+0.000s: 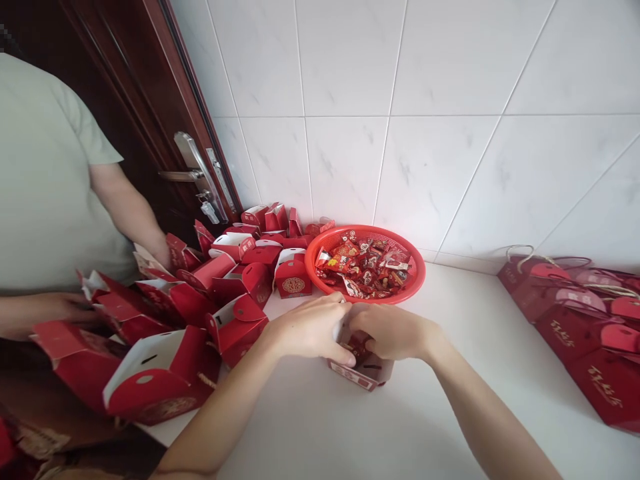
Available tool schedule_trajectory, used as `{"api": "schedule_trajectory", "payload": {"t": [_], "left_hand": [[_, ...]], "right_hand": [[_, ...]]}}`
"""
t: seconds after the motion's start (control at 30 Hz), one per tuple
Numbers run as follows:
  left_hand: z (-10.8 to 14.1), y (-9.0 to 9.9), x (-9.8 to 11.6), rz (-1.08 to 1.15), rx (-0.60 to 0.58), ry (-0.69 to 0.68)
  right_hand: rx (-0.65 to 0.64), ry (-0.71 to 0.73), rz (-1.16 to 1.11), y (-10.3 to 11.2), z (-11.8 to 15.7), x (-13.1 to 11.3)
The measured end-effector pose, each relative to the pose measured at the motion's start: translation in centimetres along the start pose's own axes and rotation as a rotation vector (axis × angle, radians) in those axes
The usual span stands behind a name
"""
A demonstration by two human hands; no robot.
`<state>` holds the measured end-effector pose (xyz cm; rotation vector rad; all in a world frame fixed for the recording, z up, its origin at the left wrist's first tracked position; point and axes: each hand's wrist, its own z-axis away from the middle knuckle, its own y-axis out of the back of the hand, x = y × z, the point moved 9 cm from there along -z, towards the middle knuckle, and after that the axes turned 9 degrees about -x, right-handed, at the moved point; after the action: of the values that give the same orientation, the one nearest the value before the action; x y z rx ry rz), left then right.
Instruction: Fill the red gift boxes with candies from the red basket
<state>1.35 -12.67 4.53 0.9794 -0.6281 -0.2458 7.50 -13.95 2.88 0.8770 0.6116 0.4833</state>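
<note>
In front of me on the white table stands an open gift box (360, 379), with red wrapped candy (359, 347) inside it. My left hand (313, 328) grips the box's left side, its thumb over the near edge. My right hand (395, 331) reaches down into the box with bent fingers at the candy; the fingertips are partly hidden, so I cannot make out what they hold. Just beyond both hands sits a red plastic basket (420, 283) with many wrapped candies in it.
Many red gift boxes (185, 363) crowd the table's left side, several with open lids. Dark red gift bags (565, 333) line the right edge. A person in a light shirt (55, 173) stands at the left by a dark door (135, 80). A tiled wall (350, 167) backs the table (320, 433).
</note>
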Motion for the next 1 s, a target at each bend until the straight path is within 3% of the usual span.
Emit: {"api": "schedule_trajectory", "payload": {"t": [0.3, 0.6, 0.77, 0.87, 1.0], "left_hand": [[-0.1, -0.5, 0.1, 0.008, 0.038, -0.061], [0.2, -1.1, 0.4, 0.017, 0.022, -0.044], [0.6, -1.1, 0.3, 0.021, 0.051, -0.065], [0.9, -1.2, -0.1, 0.023, 0.059, -0.043], [1.0, -1.5, -0.5, 0.048, 0.062, -0.020]], "right_hand": [[-0.249, 0.135, 0.140, -1.9, -2.9, -1.6], [-0.218, 0.083, 0.183, -2.2, -5.0, -2.3], [-0.164, 0.037, 0.197, -0.7, -2.9, -1.9], [-0.106, 0.142, 0.020, 0.2, 0.0, -2.1], [0.216, 0.245, -0.181, 1.4, 3.8, -1.7]]}}
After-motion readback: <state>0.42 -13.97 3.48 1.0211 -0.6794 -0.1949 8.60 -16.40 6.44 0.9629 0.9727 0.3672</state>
